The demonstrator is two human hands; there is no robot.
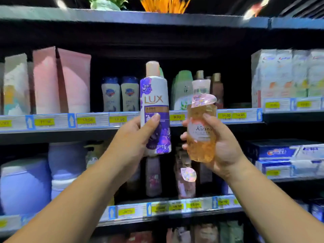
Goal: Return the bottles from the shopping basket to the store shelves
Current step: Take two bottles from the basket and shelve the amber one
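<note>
My left hand grips a white and purple LUX bottle with a pale peach cap, held upright in front of the middle shelf. Just to its right, my right hand grips a clear amber bottle with a pink flower tag at its neck and a white cap. Both bottles are raised to the level of the middle shelf's price strip, close together without touching. The shopping basket is out of view.
On the middle shelf stand pink pouches, two small white bottles, green bottles and boxed goods. The shelf below holds purple tubs, more bottles and toothpaste boxes.
</note>
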